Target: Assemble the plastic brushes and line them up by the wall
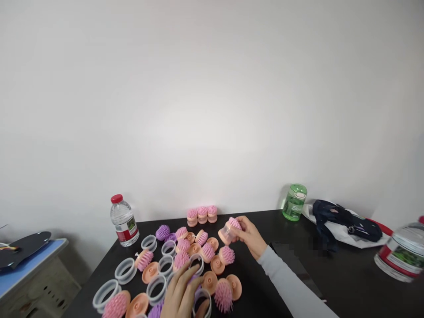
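Note:
Raised over the table's back half, my right hand [250, 236] pinches a scalp massage brush [228, 230] with pink bristles, a clear middle ring and a peach base; it is tilted. Low in the view, my left hand [180, 293] has its fingers curled at a clear plastic ring [208, 304], with the thumb seen through it. Around that hand lie more clear rings [156, 289], pink bristle heads [224, 295], peach discs [209, 282] with a central stub, and a few purple pieces [163, 232]. Three assembled pink brushes [202, 214] stand in a row near the wall.
A red-capped water bottle [124, 221] stands at the back left, a green canister [294, 202] at the back right. Farther right are a dark strapped item [347, 221] on a white bag and another bottle [402, 251]. A blue-topped surface [33, 265] adjoins at left.

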{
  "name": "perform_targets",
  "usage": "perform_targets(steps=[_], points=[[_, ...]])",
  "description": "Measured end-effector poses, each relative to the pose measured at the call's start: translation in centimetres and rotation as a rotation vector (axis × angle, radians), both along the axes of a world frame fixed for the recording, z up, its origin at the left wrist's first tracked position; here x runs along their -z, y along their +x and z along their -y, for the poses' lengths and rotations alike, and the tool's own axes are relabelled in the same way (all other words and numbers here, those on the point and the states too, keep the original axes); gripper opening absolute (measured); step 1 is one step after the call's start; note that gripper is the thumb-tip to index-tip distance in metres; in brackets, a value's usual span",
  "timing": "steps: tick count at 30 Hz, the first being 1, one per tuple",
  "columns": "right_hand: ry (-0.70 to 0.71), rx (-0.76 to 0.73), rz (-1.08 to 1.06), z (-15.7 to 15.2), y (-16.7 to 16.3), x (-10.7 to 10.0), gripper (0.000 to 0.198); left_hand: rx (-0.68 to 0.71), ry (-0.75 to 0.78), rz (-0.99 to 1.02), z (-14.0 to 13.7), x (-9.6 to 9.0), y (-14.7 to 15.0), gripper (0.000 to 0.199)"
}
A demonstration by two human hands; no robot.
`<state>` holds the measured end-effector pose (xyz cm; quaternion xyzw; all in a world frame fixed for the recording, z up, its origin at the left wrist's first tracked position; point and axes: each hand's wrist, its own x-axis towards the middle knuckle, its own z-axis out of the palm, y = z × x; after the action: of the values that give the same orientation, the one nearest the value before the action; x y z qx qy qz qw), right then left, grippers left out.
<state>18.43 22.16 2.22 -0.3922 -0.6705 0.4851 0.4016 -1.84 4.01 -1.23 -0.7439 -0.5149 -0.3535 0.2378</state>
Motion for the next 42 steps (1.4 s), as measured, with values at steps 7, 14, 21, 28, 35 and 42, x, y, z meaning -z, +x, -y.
perform_targets(steps=[7,14,21,28,35,42], points=[[-0.149,-0.366,-0.314,9.6,1.7,-3.3,0.048,-0.007,-0.105,0.206,-0.3,-6.9,6.0,0.045],[-0.032,-0.355,-0.268,8.6,2.9,-3.7,0.034,0.075,-0.071,0.171,-1.8,-9.8,6.9,0.024],[0.199,-0.338,-0.171,8.5,3.9,-4.1,0.034,0.140,-0.111,0.147,-2.2,-9.2,6.0,0.027],[0.204,-0.327,-0.043,8.4,4.0,-4.2,0.047,0.162,-0.074,0.100,-2.1,-8.8,5.7,0.025],[0.195,-0.357,-0.017,8.6,4.3,-4.4,0.058,0.151,-0.077,0.062,-2.1,-9.4,6.2,0.020],[0.135,-0.355,-0.066,8.2,4.0,-3.9,0.067,0.155,-0.049,0.063,-2.1,-9.3,6.5,0.017]])
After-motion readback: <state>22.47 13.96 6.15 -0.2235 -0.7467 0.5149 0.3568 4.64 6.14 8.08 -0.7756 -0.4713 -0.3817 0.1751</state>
